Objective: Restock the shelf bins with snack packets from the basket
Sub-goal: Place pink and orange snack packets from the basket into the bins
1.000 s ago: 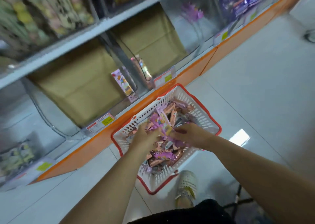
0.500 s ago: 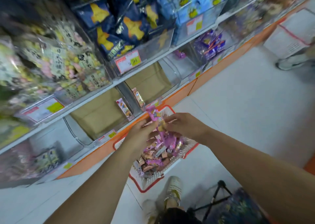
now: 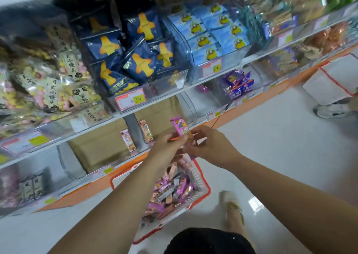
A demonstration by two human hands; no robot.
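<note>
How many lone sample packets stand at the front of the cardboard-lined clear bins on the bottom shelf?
2: a pink sample packet left of the grey divider post, a second pink packet right of it. Others may be hidden.

Held packets (image 3: 181,129): one pink end sticks up; the rest sit behind the fingers of the left hand (image 3: 168,144) and right hand (image 3: 211,147), so their number cannot be told.
Basket (image 3: 202,180): the left forearm crosses it and hides much of its left side.
Basket packets (image 3: 174,191): print smeared, unreadable.
Price label (image 3: 129,101): most of its figures too blurred to read.
Upper-right bins (image 3: 286,17): motion blur; the contents cannot be named.
Lower-left bin (image 3: 29,186): a few blurred packs, kind unclear.
White box (image 3: 329,79): cut off by the right edge.
Shoe (image 3: 329,111): its wearer lies beyond the right edge.
</note>
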